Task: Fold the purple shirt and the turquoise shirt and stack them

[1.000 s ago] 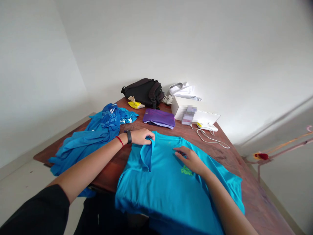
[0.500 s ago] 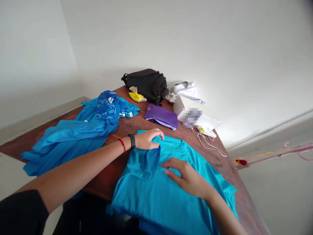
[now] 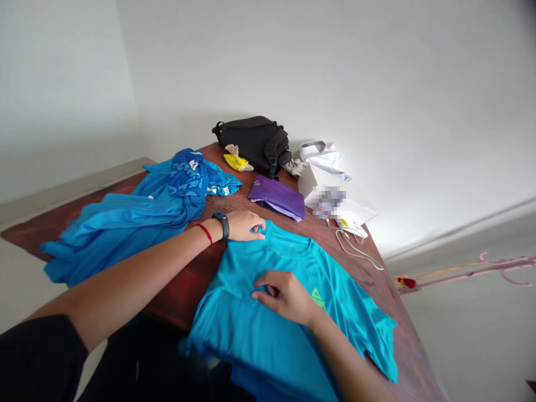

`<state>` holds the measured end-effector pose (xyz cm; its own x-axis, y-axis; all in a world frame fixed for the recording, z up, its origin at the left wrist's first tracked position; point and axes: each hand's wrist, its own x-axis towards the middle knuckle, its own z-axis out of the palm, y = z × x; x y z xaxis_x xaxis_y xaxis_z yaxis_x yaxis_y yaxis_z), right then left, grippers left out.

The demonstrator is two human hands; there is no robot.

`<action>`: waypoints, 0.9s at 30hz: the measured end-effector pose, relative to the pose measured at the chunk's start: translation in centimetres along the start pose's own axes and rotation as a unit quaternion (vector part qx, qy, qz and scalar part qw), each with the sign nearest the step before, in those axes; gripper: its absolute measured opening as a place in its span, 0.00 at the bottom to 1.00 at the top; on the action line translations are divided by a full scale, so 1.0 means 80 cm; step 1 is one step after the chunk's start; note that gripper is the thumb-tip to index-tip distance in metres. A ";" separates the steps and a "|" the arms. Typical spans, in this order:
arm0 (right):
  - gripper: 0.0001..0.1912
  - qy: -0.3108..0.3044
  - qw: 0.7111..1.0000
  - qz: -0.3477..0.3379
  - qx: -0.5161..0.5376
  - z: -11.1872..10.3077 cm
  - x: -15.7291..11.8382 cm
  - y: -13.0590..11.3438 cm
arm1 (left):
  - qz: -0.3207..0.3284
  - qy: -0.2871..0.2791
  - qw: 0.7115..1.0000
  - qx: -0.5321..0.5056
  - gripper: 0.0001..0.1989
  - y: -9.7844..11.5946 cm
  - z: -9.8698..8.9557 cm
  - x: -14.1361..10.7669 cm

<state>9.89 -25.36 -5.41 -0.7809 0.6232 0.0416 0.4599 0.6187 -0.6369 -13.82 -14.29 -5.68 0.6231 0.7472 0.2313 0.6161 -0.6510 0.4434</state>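
Turquoise short-sleeved fabric shirt (image 3: 251,324) spread on reddish-brown wooden table (image 3: 188,290). Left hand (image 3: 245,224) pinching shoulder by collar; right hand (image 3: 288,298) half-curled over chest, hold unclear. Straightening, seemingly; next move calls for flattened cloth.

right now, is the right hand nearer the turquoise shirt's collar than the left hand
No, the left hand is close beside the collar of the turquoise shirt, while the right hand is lower, over the front.
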 end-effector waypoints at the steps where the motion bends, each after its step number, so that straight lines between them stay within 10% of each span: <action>1: 0.17 0.001 1.000 -0.011 0.007 0.002 -0.002 0.006 | -0.001 -0.005 1.000 0.005 0.14 -0.003 -0.001 0.000; 27: 0.17 -0.035 0.999 0.004 0.008 0.015 -0.005 -0.003 | -0.026 -0.057 0.996 -0.064 0.15 -0.057 -0.026 -0.007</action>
<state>9.61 -26.34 -6.16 -0.8055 0.5923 -0.0176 0.4597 0.6058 -0.6494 -17.98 -11.41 -6.03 0.6468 0.7549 0.1083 0.5870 -0.5834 0.5614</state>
